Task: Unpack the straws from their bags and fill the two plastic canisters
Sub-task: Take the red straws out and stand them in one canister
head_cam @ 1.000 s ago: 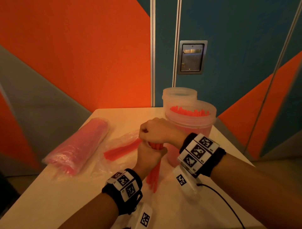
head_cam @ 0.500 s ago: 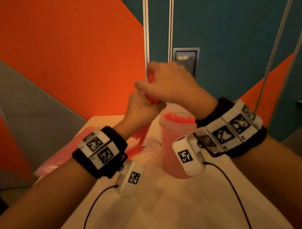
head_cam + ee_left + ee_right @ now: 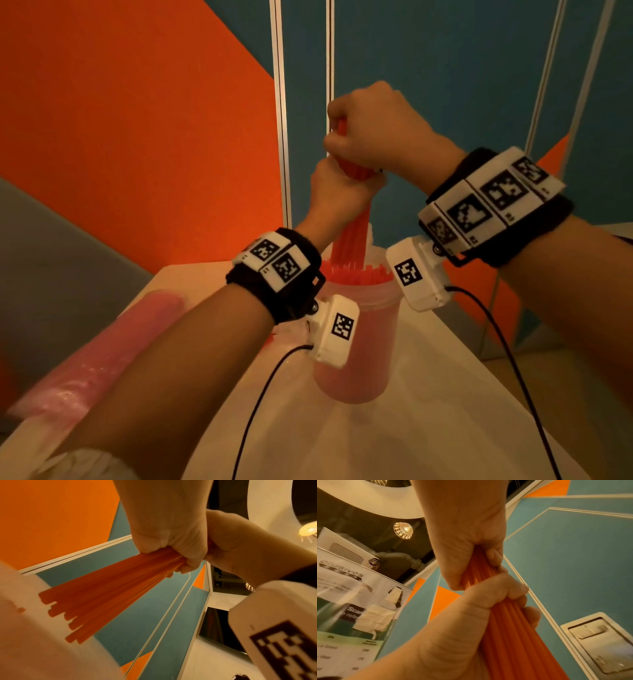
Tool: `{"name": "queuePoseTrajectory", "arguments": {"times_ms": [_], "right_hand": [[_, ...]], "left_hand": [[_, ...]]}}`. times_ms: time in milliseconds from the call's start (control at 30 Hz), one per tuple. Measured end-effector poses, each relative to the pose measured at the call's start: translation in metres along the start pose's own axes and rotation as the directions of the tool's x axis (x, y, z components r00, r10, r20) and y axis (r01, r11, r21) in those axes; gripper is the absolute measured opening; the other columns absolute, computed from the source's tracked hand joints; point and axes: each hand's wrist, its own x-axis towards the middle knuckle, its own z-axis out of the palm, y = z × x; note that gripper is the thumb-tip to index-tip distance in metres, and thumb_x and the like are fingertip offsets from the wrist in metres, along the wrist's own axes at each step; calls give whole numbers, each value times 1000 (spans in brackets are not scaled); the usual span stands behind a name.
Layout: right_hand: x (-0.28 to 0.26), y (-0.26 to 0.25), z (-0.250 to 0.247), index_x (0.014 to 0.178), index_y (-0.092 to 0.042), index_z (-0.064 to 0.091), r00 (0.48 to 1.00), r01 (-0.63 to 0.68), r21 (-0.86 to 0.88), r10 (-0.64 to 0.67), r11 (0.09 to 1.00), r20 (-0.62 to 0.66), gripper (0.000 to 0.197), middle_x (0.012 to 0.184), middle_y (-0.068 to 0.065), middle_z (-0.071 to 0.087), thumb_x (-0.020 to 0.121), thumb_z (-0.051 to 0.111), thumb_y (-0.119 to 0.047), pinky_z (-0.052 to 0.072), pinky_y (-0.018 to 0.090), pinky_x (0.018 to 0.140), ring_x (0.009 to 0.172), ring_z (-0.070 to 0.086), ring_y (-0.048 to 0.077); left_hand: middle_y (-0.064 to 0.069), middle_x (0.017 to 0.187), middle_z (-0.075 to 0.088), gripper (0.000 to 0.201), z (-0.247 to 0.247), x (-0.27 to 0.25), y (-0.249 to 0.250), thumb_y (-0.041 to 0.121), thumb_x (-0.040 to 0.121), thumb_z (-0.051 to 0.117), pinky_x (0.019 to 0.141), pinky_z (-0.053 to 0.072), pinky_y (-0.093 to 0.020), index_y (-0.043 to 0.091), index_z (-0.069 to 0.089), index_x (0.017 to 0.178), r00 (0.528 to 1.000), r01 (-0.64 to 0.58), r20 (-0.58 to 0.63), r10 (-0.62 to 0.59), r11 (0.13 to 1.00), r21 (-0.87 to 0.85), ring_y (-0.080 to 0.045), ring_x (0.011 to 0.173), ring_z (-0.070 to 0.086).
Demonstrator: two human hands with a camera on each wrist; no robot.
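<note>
Both my fists stacked on straw bundle point(image 3: 352, 236) — right hand point(image 3: 380, 130) above left hand point(image 3: 339, 195); bundle upright, tips just over near-full canister point(image 3: 356, 342) at desk point(image 3: 428, 394) centre.

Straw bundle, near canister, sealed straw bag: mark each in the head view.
straw bundle point(image 3: 351, 236), head view, on the shafts below the left hand.
near canister point(image 3: 356, 370), head view, on its pink side wall.
sealed straw bag point(image 3: 113, 353), head view, on its middle.

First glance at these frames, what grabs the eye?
Both fists stacked on a bundle of orange straws, right hand above left hand, held over the straw-packed canister. A full pink straw bag lies at the table's left.
</note>
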Motion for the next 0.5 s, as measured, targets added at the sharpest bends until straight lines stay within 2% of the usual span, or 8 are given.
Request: {"name": "queuePoseTrajectory", "arguments": {"times_ms": [67, 133, 233, 300, 400, 467, 500], "right_hand": [[-5, 8, 15, 77, -16, 55, 998, -18, -1, 18, 1000, 61, 13, 75, 6, 50, 83, 51, -27, 30, 28, 63, 72, 41, 24], [-9, 15, 34, 75, -16, 53, 992, -33, 9, 31, 999, 124, 14, 76, 7, 51, 83, 52, -28, 31, 30, 65, 73, 41, 23], [-17, 23, 60, 73, -15, 54, 975, -73, 34, 64, 997, 214, 15, 74, 6, 52, 83, 54, -27, 33, 29, 64, 72, 45, 23], [-24, 28, 77, 74, -14, 55, 953, -116, 41, 100, 992, 285, 16, 75, 8, 55, 83, 54, -27, 33, 28, 65, 73, 45, 22], [-33, 37, 103, 77, -9, 60, 912, -205, 74, 163, 976, 376, 19, 84, 12, 62, 82, 56, -27, 35, 28, 65, 77, 48, 23], [-39, 40, 114, 75, -15, 57, 893, -265, 107, 202, 958, 403, 15, 85, 11, 61, 81, 58, -28, 36, 28, 67, 84, 54, 28], [-40, 40, 117, 78, -16, 59, 887, -284, 117, 215, 952, 409, 14, 85, 11, 60, 82, 57, -29, 37, 28, 68, 89, 56, 29]], "left_hand": [[-13, 69, 66, 14, 8, -5, -14, 11, 61, 68, 58, 52, -47, 20, 58, 66, 999, 51, 3, -51, 999, 6, -30, 67, 64], [-14, 69, 65, 12, 13, -12, -28, 12, 61, 67, 57, 50, -41, 18, 58, 64, 994, 104, 14, -105, 994, 33, -26, 65, 62], [-17, 72, 64, 12, 16, -23, -50, 0, 67, 68, 59, 48, -36, 8, 60, 71, 970, 229, 75, -231, 973, 25, -22, 65, 60], [-14, 69, 59, 17, 16, -30, -59, -7, 68, 67, 60, 47, -34, 6, 59, 74, 921, 350, 181, -344, 937, -2, -20, 63, 57], [-8, 69, 55, 30, 12, -34, -65, -18, 67, 67, 60, 49, -30, 9, 55, 73, 813, 507, 335, -475, 862, -7, -18, 63, 57], [-11, 82, 61, 33, 9, -34, -67, -20, 66, 67, 64, 54, -29, 6, 59, 85, 757, 559, 420, -501, 829, -19, -18, 71, 63], [-15, 90, 64, 41, 8, -34, -66, -21, 64, 68, 65, 56, -28, 1, 59, 98, 748, 568, 443, -495, 822, -41, -19, 75, 65]]}}
